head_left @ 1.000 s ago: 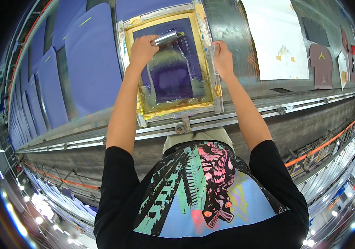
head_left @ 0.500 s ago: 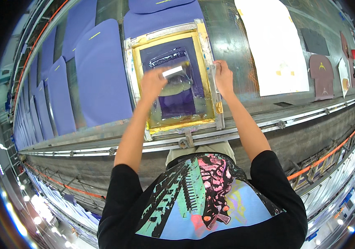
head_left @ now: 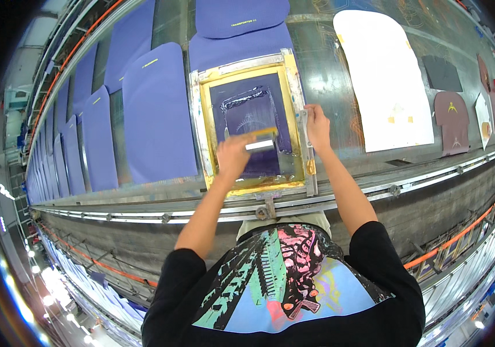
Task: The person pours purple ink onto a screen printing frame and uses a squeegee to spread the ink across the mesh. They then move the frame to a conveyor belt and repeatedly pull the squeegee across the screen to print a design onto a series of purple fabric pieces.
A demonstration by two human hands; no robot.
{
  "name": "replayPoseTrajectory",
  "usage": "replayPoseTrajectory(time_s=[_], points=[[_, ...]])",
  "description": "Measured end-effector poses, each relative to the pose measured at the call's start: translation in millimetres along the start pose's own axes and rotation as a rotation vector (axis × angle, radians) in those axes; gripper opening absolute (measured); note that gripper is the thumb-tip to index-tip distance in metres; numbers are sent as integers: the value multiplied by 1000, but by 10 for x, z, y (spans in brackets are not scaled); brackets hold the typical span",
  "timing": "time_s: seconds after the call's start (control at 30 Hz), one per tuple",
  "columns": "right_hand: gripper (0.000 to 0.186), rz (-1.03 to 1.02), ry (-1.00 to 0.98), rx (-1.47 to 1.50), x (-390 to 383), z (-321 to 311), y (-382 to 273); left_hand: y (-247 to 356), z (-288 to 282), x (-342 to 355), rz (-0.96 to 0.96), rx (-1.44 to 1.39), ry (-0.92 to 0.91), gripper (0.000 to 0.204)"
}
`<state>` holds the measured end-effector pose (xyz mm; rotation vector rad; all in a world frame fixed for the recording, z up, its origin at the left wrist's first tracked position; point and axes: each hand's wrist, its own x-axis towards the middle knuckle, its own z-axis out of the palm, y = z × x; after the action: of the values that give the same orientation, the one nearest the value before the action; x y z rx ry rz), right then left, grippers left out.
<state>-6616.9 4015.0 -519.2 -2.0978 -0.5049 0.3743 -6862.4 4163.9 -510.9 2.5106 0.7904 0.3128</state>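
Observation:
The screen frame (head_left: pixel 195 104), pale metal with yellow edging, lies on a long metal table (head_left: pixel 331 168) around a dark purple screen (head_left: pixel 253 110) streaked with wet, glossy material. My left hand (head_left: pixel 233 153), slightly blurred, is closed on a squeegee (head_left: pixel 260 144) with a silver handle and yellowish blade, held crosswise over the lower middle of the screen. Fingers of my right hand (head_left: pixel 318 124) grip the metal bar (head_left: pixel 311 176) along the frame’s right side.
Purple flat panels (head_left: pixel 158 115) with small yellow prints lie in rows at the left and behind the frame. A white sheet (head_left: pixel 383 81), maroon piece (head_left: pixel 452 121) and dark grey piece (head_left: pixel 441 72) lie at the right. A metal rail (head_left: pixel 363 196) runs along the table’s near edge.
My left hand has drawn the squeegee from the screen’s far end toward me, past the middle. My right hand stays on the frame’s side. The whole view has shifted downward in the picture.

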Motion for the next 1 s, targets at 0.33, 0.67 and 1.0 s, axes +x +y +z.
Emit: replayPoseTrajectory(time_s=[0.33, 0.67, 1.0], points=[[22, 68, -6, 24, -38, -5, 28, -64, 144, 670, -58, 108, 33, 35], [20, -24, -34, 40, 108, 35, 127, 279, -98, -702, 73, -69, 17, 51], [20, -79, -28, 104, -873, 1615, -1202, -1178, -1115, -1417, -33, -38, 142, 55]])
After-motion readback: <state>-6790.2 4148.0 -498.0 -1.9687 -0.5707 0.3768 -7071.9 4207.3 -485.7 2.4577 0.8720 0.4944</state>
